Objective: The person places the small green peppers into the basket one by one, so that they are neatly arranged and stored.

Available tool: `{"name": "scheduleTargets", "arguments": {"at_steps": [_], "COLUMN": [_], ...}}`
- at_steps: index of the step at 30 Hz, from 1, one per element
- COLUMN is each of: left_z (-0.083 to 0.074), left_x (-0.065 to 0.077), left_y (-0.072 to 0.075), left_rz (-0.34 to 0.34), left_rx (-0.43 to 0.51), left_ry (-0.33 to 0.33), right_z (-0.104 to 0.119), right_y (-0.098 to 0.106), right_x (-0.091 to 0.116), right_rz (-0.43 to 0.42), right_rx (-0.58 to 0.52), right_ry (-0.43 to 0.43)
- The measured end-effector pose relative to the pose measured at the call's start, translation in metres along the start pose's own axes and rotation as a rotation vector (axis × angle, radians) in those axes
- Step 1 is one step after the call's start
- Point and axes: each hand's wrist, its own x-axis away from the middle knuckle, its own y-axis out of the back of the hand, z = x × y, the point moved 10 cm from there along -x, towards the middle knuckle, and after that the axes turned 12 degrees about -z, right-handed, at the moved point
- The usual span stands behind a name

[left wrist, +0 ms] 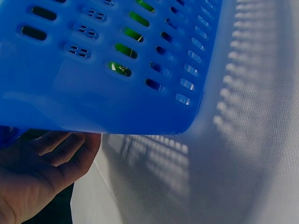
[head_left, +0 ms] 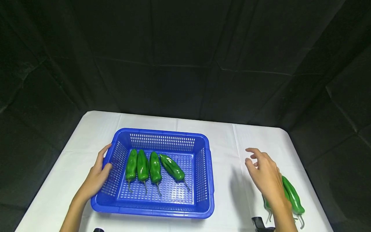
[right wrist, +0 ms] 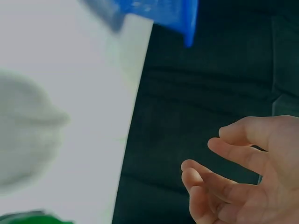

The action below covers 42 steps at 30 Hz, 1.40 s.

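My left hand holds the near-left side of a blue plastic basket: the thumb lies over the rim, parted from the index finger, while the wrist view shows other fingers bent up behind the basket's edge, their tips hidden. My right hand is raised over the table, empty, with its fingers loosely bent and the thumb a little apart from the index finger.

Just right of my left fingers, inside the basket, lie four green peppers. The leftmost pepper, the second pepper and the third pepper lie side by side, tips pointing away from me and thin stems towards me. The fourth pepper lies slantwise, nearest my right fingers, its stem angled towards the basket's right front corner. The basket has slotted walls and a bare strip of floor to the right of that pepper.

Behind my right fingers, nearer to me, more green peppers lie on the table beneath my forearm, which hides part of them, so I cannot count them. To the left of those fingers a soft shadow falls on the white-covered table. Farthest out, beyond both hands, hangs dark, creased cloth.
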Motion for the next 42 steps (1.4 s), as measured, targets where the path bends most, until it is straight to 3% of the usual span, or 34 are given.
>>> {"name": "scheduleTargets", "arguments": {"at_steps": [7, 21, 29, 42], "left_z": [-0.001, -0.001, -0.002, 0.001], "left_x": [0.000, 0.001, 0.000, 0.000], "left_y": [-0.001, -0.001, -0.001, 0.000], "left_rz": [-0.006, -0.005, -0.004, -0.007], "left_rx": [-0.014, -0.007, -0.007, -0.005], "left_ry": [-0.013, -0.016, -0.015, -0.010], "right_z": [-0.046, -0.115, -0.135, -0.143], "right_y": [0.002, -0.010, -0.022, -0.042], "right_x": [0.015, 0.040, 0.050, 0.062], "right_rz": [0.041, 0.240, 0.295, 0.388], "right_rx": [0.057, 0.174, 0.190, 0.231], "right_ry": [-0.074, -0.259, -0.330, -0.326]}}
